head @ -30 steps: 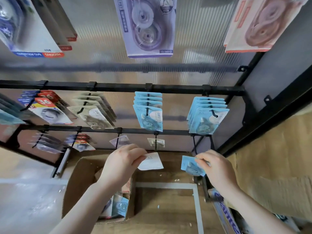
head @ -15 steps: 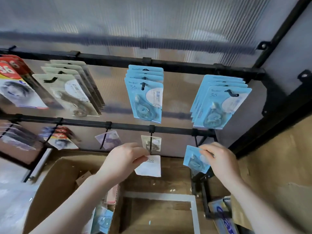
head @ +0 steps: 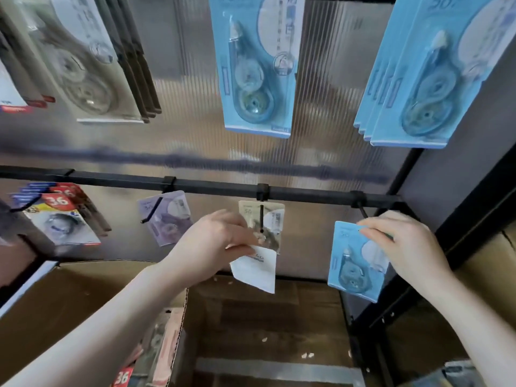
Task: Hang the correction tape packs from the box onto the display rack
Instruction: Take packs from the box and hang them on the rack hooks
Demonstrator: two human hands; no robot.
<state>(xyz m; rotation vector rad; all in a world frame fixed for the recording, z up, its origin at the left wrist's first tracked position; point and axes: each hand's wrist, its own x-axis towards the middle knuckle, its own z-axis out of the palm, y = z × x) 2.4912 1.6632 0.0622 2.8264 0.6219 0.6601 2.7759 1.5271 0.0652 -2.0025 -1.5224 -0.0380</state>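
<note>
My blue pack (head: 354, 262) hangs tilted just under the rack's (head: 212, 185) right hook; my white pack (head: 255, 270) shows its back; the box (head: 83, 297) sits below.

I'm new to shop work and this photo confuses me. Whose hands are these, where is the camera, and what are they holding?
The camera sits on a person's head, looking forward and down at their own hands. In front is a display rack of black bars with hooks, where correction tape packs hang. The left hand pinches a white pack below the middle hook, which already carries a beige pack. The right hand holds a blue pack by the right-most hook. Below is a cardboard box with more packs.
</note>
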